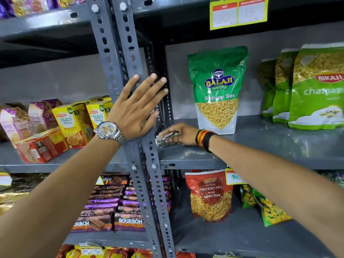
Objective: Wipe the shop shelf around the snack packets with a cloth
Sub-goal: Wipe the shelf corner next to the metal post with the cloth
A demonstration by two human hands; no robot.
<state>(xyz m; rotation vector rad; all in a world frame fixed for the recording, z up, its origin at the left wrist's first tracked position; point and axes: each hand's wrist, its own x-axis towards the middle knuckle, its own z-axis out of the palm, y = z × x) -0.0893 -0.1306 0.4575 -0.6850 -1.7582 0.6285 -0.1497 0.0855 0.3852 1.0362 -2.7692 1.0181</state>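
Note:
A grey metal shelf [270, 144] carries a green Balaji sev packet [216, 86] standing upright and several green Bikaji packets [314, 90] to its right. My right hand [181, 134] presses a crumpled patterned cloth [164, 139] flat on the shelf's left corner, just left of the Balaji packet. My left hand [137, 107], with a wristwatch, rests flat with spread fingers against the slotted grey upright [122, 58] between the two shelf bays.
Yellow biscuit boxes [74, 121] and a red box [41, 146] fill the left bay. Below are a red Navratan Mix packet [210, 194] and stacked Bourbon packs [128, 209]. A yellow price tag [238, 12] hangs on the shelf above.

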